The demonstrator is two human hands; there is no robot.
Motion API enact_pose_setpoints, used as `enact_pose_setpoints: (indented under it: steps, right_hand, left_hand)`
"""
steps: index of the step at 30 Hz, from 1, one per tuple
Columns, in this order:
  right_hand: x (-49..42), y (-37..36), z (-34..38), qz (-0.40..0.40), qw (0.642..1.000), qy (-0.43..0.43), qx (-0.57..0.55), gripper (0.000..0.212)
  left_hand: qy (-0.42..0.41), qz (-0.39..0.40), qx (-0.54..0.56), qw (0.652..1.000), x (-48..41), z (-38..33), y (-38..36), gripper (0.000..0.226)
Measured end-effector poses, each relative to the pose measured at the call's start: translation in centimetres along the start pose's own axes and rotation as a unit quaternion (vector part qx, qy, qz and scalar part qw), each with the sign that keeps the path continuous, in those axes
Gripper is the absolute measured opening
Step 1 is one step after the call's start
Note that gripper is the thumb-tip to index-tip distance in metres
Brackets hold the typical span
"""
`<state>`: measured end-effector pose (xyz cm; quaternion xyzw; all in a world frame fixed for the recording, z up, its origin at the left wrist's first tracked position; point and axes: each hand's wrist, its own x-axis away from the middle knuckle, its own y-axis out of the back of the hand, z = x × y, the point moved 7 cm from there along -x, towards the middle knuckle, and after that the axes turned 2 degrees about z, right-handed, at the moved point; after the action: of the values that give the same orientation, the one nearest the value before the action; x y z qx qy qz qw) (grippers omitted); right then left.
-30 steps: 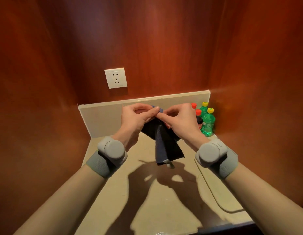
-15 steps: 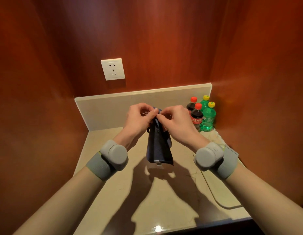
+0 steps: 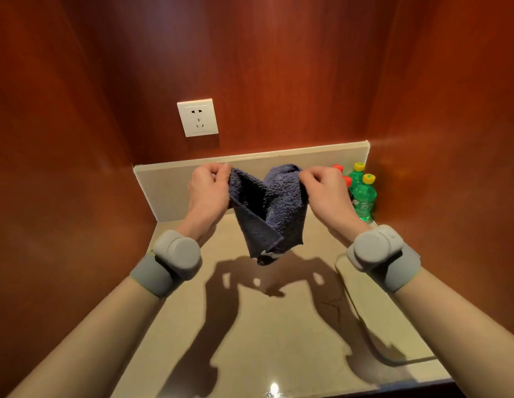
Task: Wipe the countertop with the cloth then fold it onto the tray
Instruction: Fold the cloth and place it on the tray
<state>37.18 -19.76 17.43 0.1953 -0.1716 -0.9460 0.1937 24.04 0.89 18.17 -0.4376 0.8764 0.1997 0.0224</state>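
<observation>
A dark navy terry cloth [image 3: 271,211] hangs in the air above the beige stone countertop [image 3: 250,326]. My left hand [image 3: 208,193] pinches its upper left corner and my right hand [image 3: 326,193] pinches its upper right corner. The cloth sags in a V between them, its lower tip clear of the counter. A beige tray [image 3: 373,320] with a thin rim lies flat on the counter at the right, partly under my right forearm.
Several drink bottles [image 3: 362,193], green with yellow caps and dark with red caps, stand in the back right corner. A white wall socket [image 3: 197,117] sits on the red-brown wooden back wall. Wooden walls close both sides. The counter's front edge runs along the bottom.
My hands have moved apart from each other, spreading the cloth from a narrow hanging bundle into a wider sagging sheet.
</observation>
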Motion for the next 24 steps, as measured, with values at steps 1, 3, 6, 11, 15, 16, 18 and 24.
enact_pose_setpoints:
  steps: [1,3,6,11,15,16,18,24]
  right_hand:
    - [-0.3,0.4,-0.5,-0.012,1.000,-0.016,-0.011,0.039]
    - [-0.9,1.4,-1.3,-0.038,0.998,-0.050,-0.022,0.038]
    - [-1.8,2.8,-2.2,-0.074,0.993,-0.073,-0.058,0.044]
    - [-2.9,4.3,-3.1,-0.029,0.987,-0.095,-0.128,0.051]
    - [-3.2,4.3,-3.0,-0.015,0.985,-0.090,-0.148,0.051]
    - [-3.3,4.3,-3.1,-0.019,0.982,-0.102,-0.159,0.044]
    - [-3.3,4.2,-3.0,-0.026,0.975,-0.127,-0.179,0.027]
    - [-3.3,4.2,-3.2,-0.035,0.956,-0.168,-0.239,0.010]
  left_hand:
    - [0.005,-0.009,0.002,1.000,-0.5,0.3,0.7,0.033]
    - [0.021,-0.025,0.013,0.999,-1.3,1.1,2.1,0.036]
    - [0.044,-0.051,0.029,0.997,-2.2,2.2,4.0,0.048]
    - [0.065,-0.075,0.080,0.992,-3.6,3.0,7.1,0.020]
    - [0.094,-0.064,0.087,0.990,-4.3,3.8,7.8,0.034]
    - [0.096,-0.051,0.098,0.989,-4.4,3.8,7.8,0.037]
    - [0.086,-0.014,0.119,0.989,-4.2,3.4,7.7,0.043]
    - [0.001,0.071,-0.018,0.997,-3.6,2.2,7.8,0.039]
